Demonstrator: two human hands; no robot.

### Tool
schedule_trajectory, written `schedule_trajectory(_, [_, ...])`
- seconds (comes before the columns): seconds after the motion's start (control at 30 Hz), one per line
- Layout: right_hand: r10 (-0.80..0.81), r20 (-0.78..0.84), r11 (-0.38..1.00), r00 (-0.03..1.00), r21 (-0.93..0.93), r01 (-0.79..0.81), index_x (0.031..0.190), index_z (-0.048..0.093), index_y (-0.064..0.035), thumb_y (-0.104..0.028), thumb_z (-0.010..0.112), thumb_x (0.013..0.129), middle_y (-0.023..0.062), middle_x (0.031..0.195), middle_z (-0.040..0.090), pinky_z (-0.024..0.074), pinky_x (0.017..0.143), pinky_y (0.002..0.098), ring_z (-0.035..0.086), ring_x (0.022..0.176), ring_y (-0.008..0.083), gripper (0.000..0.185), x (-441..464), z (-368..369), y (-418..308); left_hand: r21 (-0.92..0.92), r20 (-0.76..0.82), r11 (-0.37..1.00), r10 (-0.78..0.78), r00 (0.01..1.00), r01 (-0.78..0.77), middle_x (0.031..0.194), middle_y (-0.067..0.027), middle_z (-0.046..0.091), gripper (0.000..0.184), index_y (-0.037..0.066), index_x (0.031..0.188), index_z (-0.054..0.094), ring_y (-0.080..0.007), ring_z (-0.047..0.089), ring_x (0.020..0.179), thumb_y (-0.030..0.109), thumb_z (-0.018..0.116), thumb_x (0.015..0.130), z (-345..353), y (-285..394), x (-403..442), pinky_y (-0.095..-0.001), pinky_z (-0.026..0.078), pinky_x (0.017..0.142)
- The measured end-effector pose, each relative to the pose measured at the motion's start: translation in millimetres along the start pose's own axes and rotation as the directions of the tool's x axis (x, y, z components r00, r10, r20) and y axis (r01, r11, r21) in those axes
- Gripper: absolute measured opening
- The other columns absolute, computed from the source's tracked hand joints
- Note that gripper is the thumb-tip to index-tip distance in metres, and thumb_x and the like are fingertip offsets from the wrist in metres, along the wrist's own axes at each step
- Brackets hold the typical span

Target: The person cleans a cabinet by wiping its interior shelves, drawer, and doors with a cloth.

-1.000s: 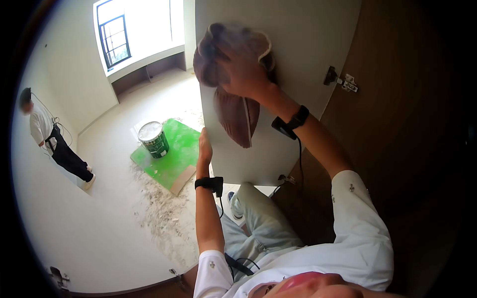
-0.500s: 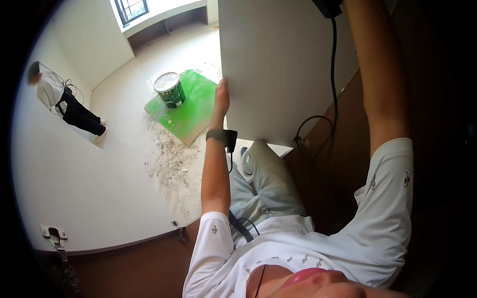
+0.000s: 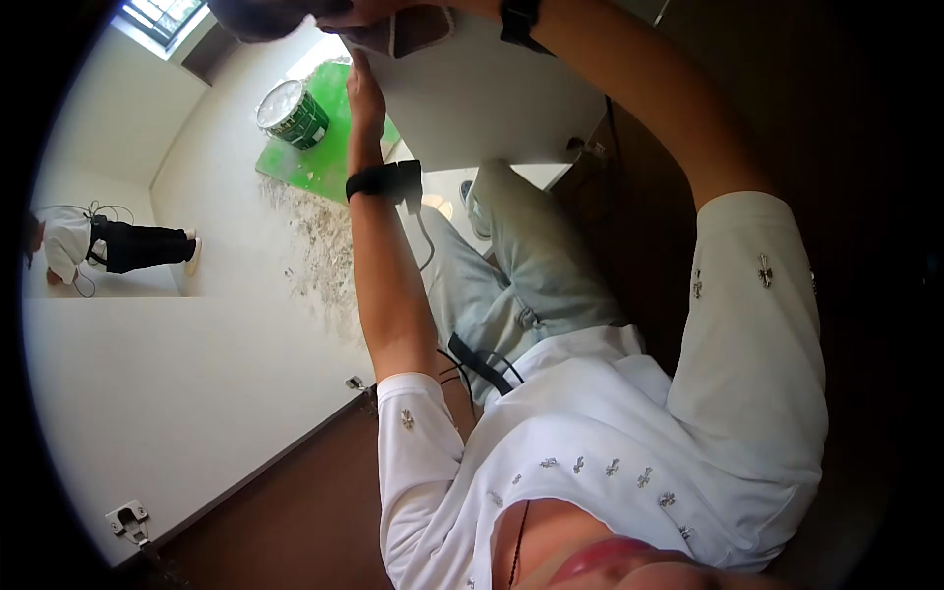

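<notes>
My left hand (image 3: pixel 365 96) grips the edge of a pale cabinet door (image 3: pixel 492 113) that stands open. My right hand (image 3: pixel 372 10), partly cut off by the top of the view, is closed on a dark brown cloth (image 3: pixel 425 29) with a light border. The cloth lies across the upper edge of that door, and a dark bunched part (image 3: pixel 258 18) hangs out to the left. Black bands with a cable sit on both wrists.
Another pale door (image 3: pixel 206 393) with metal hinges (image 3: pixel 128 519) spreads at left. Beyond it, a green board (image 3: pixel 329 162) carries a paint bucket (image 3: pixel 292 114), with rubble (image 3: pixel 320 251) beside it. A person in dark trousers (image 3: pixel 143 244) stands at far left. Brown cabinet boards (image 3: pixel 295 492) lie below.
My right hand has come down and left from the top right, bringing the cloth into view at the door's edge. My left hand stays on the door. The whole view has shifted.
</notes>
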State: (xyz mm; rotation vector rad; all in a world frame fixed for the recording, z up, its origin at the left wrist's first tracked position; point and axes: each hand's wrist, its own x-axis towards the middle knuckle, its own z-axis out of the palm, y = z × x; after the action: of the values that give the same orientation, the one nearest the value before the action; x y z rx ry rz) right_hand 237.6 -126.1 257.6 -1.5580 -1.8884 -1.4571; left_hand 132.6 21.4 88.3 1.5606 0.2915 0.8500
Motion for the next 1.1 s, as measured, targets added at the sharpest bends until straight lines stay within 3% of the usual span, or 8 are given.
schedule_trajectory(0.47, [0.185,0.524,0.832,0.832,0.366,-0.416,0.135,0.047,-0.0082,-0.038,0.053,0.095,0.0141,0.137,0.048,0.0416,0.101,0.0395,0.05,0.123,0.0297,0.051,-195,11,-80,-0.005,0.038,0.999,-0.054,0.998,0.054,0.124,-0.012,0.058,0.078,-0.007,0.129,0.05,-0.0209,0.053,0.111,0.063,0.035,0.098,-1,-5,-2,-0.0333,0.035,0.101])
schedule_trajectory(0.53, [0.187,0.649,0.646,0.737,0.484,-0.59,0.136,0.046,-0.0077,-0.041,0.053,0.095,0.0136,0.138,0.048,0.0416,0.102,0.0381,0.051,0.123,0.0288,0.053,-217,3,-87,-0.06,0.035,0.998,-0.025,0.999,0.027,0.124,-0.0129,0.059,0.071,-0.006,0.13,0.05,-0.0218,0.054,0.112,0.057,0.04,0.099,-9,-29,14,-0.0335,0.038,0.099])
schedule_trajectory(0.67, [-0.029,0.912,-0.232,0.409,0.391,-0.891,0.137,0.046,-0.0072,-0.026,0.047,0.1,0.0089,0.136,0.052,0.0439,0.099,0.0334,0.052,0.122,0.0239,0.041,-271,6,-111,0.082,-0.04,0.996,-0.029,0.999,0.032,0.14,-0.0236,0.046,0.07,-0.007,0.14,0.042,-0.0314,0.043,0.13,0.052,0.035,0.102,-18,-34,8,-0.0383,0.032,0.109])
schedule_trajectory(0.73, [-0.072,0.915,-0.221,0.398,0.375,-0.9,0.136,0.047,-0.0065,-0.022,0.045,0.101,0.0084,0.135,0.052,0.0441,0.099,0.0338,0.052,0.122,0.0248,0.039,-329,16,-119,0.232,-0.085,0.97,0.09,0.992,-0.068,0.139,-0.0246,0.046,0.067,-0.003,0.138,0.046,-0.0314,0.044,0.129,0.052,0.038,0.101,-21,-68,18,-0.0387,0.033,0.108])
schedule_trajectory(0.77, [0.165,0.848,0.409,0.503,0.405,-0.818,0.14,0.044,-0.0099,-0.024,0.05,0.099,0.0086,0.14,0.049,0.0417,0.104,0.0372,0.049,0.126,0.0246,0.044,-376,11,-132,0.447,0.061,0.767,0.487,0.872,-0.46,0.138,-0.0238,0.047,0.066,-0.003,0.138,0.047,-0.0302,0.044,0.128,0.051,0.039,0.101,-28,-99,19,-0.0385,0.035,0.107])
schedule_trajectory(0.8, [0.276,0.682,0.867,0.677,0.127,-0.481,0.145,0.04,-0.0134,-0.026,0.054,0.097,0.0088,0.145,0.045,0.0393,0.108,0.0405,0.046,0.13,0.0243,0.051,-403,8,-144,0.274,-0.006,0.932,0.25,0.968,-0.239,0.136,-0.0223,0.05,0.066,-0.003,0.138,0.047,-0.0291,0.045,0.127,0.051,0.039,0.101,-17,-68,9,-0.0382,0.036,0.106])
schedule_trajectory(0.9, [0.164,0.642,0.973,0.749,0.02,-0.23,0.133,0.056,-0.0173,-0.021,0.059,0.094,0.0093,0.132,0.055,0.0428,0.102,0.0401,0.054,0.119,0.0286,0.039,-377,-8,-140,0.019,-0.014,1.0,-0.017,1.0,0.017,0.132,-0.019,0.054,0.067,-0.004,0.136,0.048,-0.0265,0.048,0.123,0.052,0.04,0.101,3,-34,7,-0.037,0.037,0.104])
schedule_trajectory(1.1, [0.404,0.456,0.833,0.793,0.175,-0.525,0.138,0.051,-0.0253,-0.004,0.063,0.083,0.0139,0.135,0.051,0.0407,0.107,0.0438,0.048,0.126,0.0359,0.06,-284,-38,-79,0.0,-0.154,1.0,-0.012,0.988,0.012,0.121,-0.0132,0.06,0.065,-0.006,0.128,0.054,-0.0205,0.053,0.11,0.052,0.04,0.101,8,-52,17,-0.0342,0.041,0.097])
